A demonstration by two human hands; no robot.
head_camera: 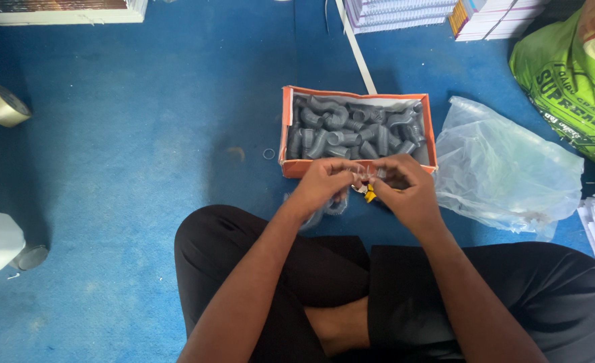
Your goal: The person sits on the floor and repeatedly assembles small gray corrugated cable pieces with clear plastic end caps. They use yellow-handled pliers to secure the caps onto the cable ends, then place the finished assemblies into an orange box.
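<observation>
— Head view is looking straight down: what are the hands doing?

— Both are meeting just in front of the orange box (359, 169). The left hand (324, 183) and the right hand (405, 188) are pinching a small clear packet (364, 177) between them, each grip closing narrowly on it with the fingertips. Something yellow is showing at its lower edge — too small to tell what it is.

— And the box?

— It is sitting open on the blue carpet (143, 168), rectangular, with orange walls and a white inner flap on the left. Grey pipe elbows (351, 128) are filling it — too many and too heaped to count.

— Other packaging?

— One crumpled clear plastic bag (505, 168) is lying just right of the box. One green sack (573, 74) with dark printing is leaning in the upper right corner. Two stacks of white booklets (405, 13) are lying along the top edge. One roll of tape (2, 105) is resting at the far left, well apart from the hands.

— Anything small?

— One thin ring (268, 154) is lying on the carpet just left of the box.
</observation>
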